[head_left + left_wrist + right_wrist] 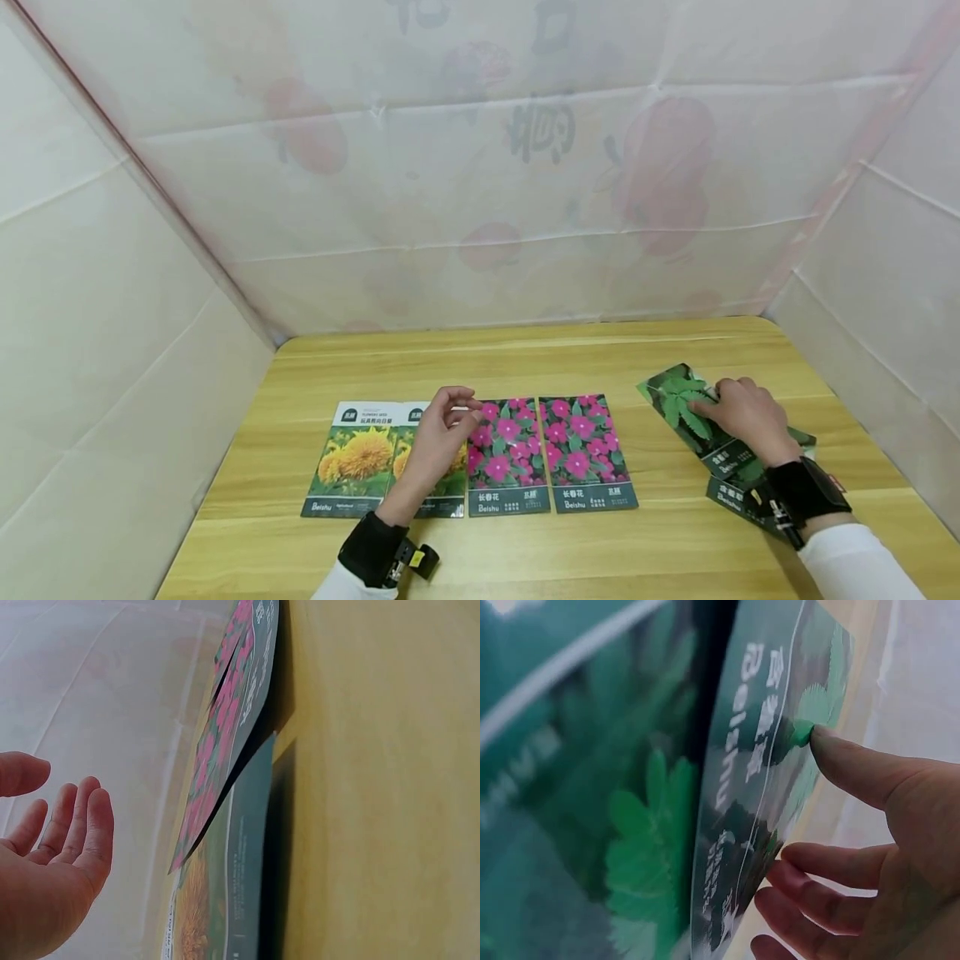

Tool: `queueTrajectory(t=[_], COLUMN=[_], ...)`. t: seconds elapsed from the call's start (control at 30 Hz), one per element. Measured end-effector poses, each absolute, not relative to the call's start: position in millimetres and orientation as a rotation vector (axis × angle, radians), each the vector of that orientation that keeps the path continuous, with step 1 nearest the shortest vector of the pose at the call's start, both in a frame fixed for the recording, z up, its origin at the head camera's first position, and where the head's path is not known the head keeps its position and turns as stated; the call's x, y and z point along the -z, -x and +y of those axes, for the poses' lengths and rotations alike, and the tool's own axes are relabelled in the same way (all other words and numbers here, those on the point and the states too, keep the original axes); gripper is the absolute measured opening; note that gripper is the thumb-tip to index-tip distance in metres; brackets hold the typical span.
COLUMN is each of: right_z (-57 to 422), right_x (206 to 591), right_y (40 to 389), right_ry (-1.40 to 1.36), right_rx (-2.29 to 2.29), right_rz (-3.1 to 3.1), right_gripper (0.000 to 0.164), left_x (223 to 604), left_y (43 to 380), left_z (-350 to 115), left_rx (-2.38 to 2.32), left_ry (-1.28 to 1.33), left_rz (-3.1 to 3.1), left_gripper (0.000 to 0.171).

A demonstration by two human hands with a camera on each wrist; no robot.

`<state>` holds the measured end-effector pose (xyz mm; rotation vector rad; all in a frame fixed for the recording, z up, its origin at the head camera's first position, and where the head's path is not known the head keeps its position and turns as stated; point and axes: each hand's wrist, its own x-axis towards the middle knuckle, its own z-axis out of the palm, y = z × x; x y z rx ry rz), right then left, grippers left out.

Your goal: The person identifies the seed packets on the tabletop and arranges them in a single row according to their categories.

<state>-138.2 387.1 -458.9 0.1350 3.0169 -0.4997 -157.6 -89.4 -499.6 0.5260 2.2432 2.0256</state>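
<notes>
My left hand (439, 437) hovers with loosely bent fingers over the second yellow-flower seed packet (442, 507), partly covering it; nothing is in its grasp. At the right, my right hand (752, 417) pinches a green-leaf seed packet (678, 404), thumb on its printed face and fingers at its edge. That packet lies at a slant and overlaps another green-leaf packet (726, 493), which is partly hidden by the wrist. In the right wrist view the thumb (855, 765) presses on the leaf picture.
Another yellow-flower packet (352, 467) lies at the left of the row. Two pink-flower packets follow, one in the middle (506, 458) and one to its right (585, 450). The wooden table (525, 358) is enclosed by pale fabric walls (420, 192).
</notes>
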Motion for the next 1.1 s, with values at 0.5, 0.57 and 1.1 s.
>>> queueTrajectory(t=[0.5, 0.57, 1.1], right_z=[391.2, 391.1, 387.4], right_x=[455.5, 452.0, 431.4], right_y=[142.0, 141.9, 134.5], right_ry=[-0.148, -0.162, -0.168], right_rx=[0.574, 0.595, 0.779], right_rz=[3.094, 3.111, 3.172], right_gripper=[0.038, 0.034, 0.039], left_x=[495.8, 489.1, 517.0], left_y=[156.1, 153.3, 163.3], left_z=[-87.2, -86.1, -89.0], left_rx=[-2.029, -2.041, -2.049], left_ry=[-0.5, -0.511, -0.477], left_rz=[2.241, 2.251, 2.206], left_gripper=[0.079, 0.061, 0.094])
